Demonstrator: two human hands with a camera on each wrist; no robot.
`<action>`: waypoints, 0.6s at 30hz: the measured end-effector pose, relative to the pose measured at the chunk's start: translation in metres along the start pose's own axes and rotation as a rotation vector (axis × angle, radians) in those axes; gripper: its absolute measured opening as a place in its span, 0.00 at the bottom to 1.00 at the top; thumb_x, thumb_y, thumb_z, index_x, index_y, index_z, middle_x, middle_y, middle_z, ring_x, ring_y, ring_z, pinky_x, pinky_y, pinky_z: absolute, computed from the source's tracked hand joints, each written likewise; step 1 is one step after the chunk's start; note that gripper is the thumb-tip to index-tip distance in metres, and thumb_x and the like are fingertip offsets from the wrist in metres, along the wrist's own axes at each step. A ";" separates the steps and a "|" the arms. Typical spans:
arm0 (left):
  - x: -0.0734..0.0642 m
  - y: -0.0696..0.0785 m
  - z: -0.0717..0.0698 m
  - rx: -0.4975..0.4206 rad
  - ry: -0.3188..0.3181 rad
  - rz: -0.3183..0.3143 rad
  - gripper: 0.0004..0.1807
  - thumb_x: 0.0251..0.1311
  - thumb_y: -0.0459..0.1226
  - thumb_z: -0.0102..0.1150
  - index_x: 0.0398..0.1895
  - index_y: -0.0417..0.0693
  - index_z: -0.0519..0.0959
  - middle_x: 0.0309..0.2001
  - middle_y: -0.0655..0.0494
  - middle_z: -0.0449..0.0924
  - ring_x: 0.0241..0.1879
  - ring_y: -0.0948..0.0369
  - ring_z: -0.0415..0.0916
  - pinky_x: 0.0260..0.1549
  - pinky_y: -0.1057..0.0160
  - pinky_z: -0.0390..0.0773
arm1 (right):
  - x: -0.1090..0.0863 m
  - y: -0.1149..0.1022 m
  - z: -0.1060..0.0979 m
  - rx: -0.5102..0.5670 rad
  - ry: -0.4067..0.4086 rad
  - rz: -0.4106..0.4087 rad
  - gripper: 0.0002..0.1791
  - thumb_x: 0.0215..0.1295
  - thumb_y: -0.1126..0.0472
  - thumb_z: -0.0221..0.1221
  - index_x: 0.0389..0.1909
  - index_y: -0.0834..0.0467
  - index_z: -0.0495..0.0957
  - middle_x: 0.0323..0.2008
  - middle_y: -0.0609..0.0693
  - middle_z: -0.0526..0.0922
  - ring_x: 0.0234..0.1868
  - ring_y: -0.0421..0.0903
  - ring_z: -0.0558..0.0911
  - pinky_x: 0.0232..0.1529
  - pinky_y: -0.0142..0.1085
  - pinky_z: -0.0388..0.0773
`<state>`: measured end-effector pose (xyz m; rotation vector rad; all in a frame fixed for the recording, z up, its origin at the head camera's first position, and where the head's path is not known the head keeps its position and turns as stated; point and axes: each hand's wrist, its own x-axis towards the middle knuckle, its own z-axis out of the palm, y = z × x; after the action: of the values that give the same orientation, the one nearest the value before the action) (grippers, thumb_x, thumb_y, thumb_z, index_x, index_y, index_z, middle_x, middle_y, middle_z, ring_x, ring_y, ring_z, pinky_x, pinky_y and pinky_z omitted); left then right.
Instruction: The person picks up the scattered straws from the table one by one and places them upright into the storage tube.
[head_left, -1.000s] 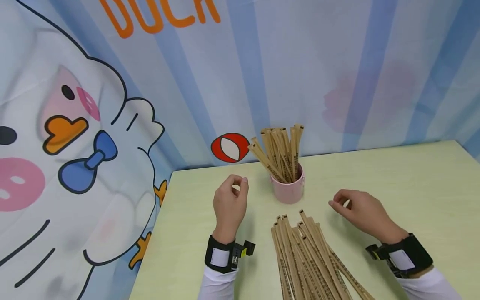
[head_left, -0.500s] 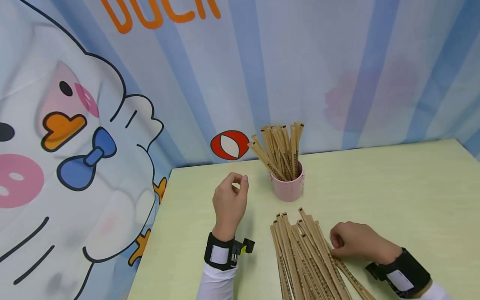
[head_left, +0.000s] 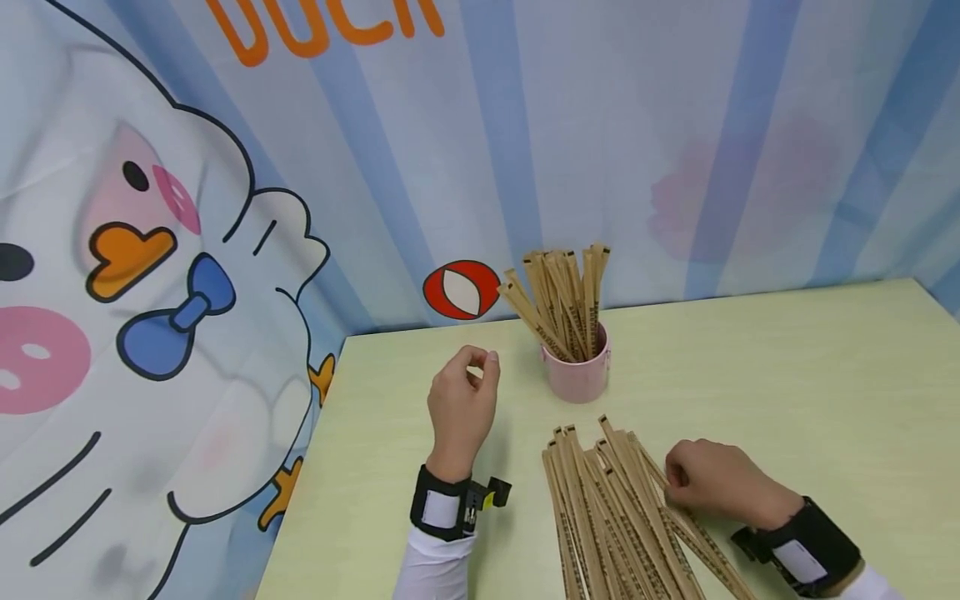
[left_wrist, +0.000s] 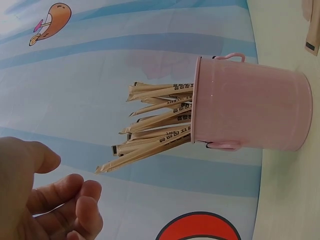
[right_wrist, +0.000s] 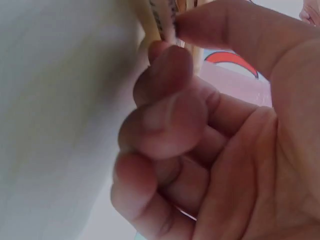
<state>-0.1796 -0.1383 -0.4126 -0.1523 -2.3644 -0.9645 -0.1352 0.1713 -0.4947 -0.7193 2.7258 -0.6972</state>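
1. OK, right hand is pinching a brown paper sleeve between thumb and fingertip, remaining fingers curling in; the sleeve is lying along the right side of the sleeve pile on the table.
2. Pinched sleeve's long axis is running diagonally, far end pointing away and leftward, near end pointing toward the person's right.
3. Pile's sleeves are pointing roughly away from the person, fanning slightly, near ends running out of the head view.
4. Sleeves are looking long, slim and tan, showing dark print along their length and dark marks at several far tips.
5. Left hand is hovering left of the pink bucket, fingers curving loosely, holding nothing.
6. Bucket is standing upright beyond the pile, more sleeves poking up from it, some leaning left.
7. Tabletop is separating pile from bucket and stretching rightward past the right hand; far edge is meeting the striped backdrop.
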 end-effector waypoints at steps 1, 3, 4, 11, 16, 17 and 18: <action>0.000 0.000 0.000 -0.001 -0.001 0.000 0.11 0.65 0.44 0.53 0.30 0.47 0.79 0.31 0.55 0.81 0.19 0.64 0.69 0.19 0.67 0.69 | 0.000 0.001 -0.001 -0.003 0.014 0.006 0.16 0.56 0.60 0.59 0.13 0.46 0.68 0.10 0.38 0.60 0.13 0.35 0.58 0.18 0.29 0.54; 0.000 0.000 0.000 -0.002 -0.004 -0.001 0.12 0.65 0.44 0.53 0.30 0.47 0.79 0.31 0.55 0.81 0.19 0.64 0.69 0.19 0.67 0.69 | -0.001 0.002 -0.006 -0.008 0.040 0.017 0.15 0.57 0.60 0.58 0.14 0.46 0.68 0.11 0.38 0.62 0.13 0.35 0.58 0.18 0.29 0.54; 0.000 0.000 0.000 -0.001 -0.006 -0.001 0.11 0.65 0.44 0.53 0.30 0.47 0.79 0.31 0.55 0.81 0.19 0.64 0.69 0.19 0.67 0.69 | -0.001 0.003 -0.008 -0.008 0.053 0.019 0.14 0.57 0.61 0.58 0.14 0.46 0.68 0.11 0.38 0.63 0.13 0.35 0.59 0.18 0.29 0.54; 0.000 0.000 -0.001 0.008 -0.005 0.005 0.11 0.65 0.43 0.53 0.30 0.47 0.79 0.30 0.55 0.81 0.19 0.64 0.69 0.19 0.67 0.69 | 0.003 -0.004 -0.032 -0.006 0.173 0.025 0.10 0.61 0.60 0.57 0.20 0.48 0.71 0.15 0.40 0.70 0.14 0.37 0.63 0.16 0.30 0.58; 0.000 0.001 -0.001 -0.002 -0.015 -0.010 0.11 0.65 0.43 0.53 0.31 0.47 0.79 0.31 0.55 0.81 0.19 0.63 0.69 0.20 0.67 0.69 | 0.009 -0.013 -0.054 -0.014 0.325 0.011 0.08 0.63 0.59 0.57 0.24 0.50 0.75 0.19 0.41 0.73 0.15 0.38 0.65 0.16 0.32 0.60; 0.000 0.001 0.000 -0.004 -0.019 -0.013 0.12 0.65 0.44 0.53 0.31 0.47 0.79 0.31 0.55 0.81 0.19 0.63 0.69 0.20 0.67 0.69 | 0.011 -0.015 -0.059 -0.019 0.363 0.002 0.07 0.63 0.59 0.57 0.25 0.50 0.76 0.19 0.42 0.74 0.15 0.38 0.65 0.16 0.32 0.61; 0.000 0.001 0.000 -0.007 -0.022 -0.016 0.12 0.65 0.44 0.53 0.31 0.47 0.79 0.31 0.55 0.81 0.19 0.63 0.69 0.20 0.67 0.70 | 0.014 -0.017 -0.063 -0.021 0.399 -0.006 0.07 0.63 0.58 0.57 0.26 0.51 0.76 0.20 0.42 0.74 0.15 0.38 0.66 0.16 0.32 0.61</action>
<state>-0.1793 -0.1376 -0.4119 -0.1475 -2.3860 -0.9833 -0.1612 0.1756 -0.4330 -0.6512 3.0924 -0.8987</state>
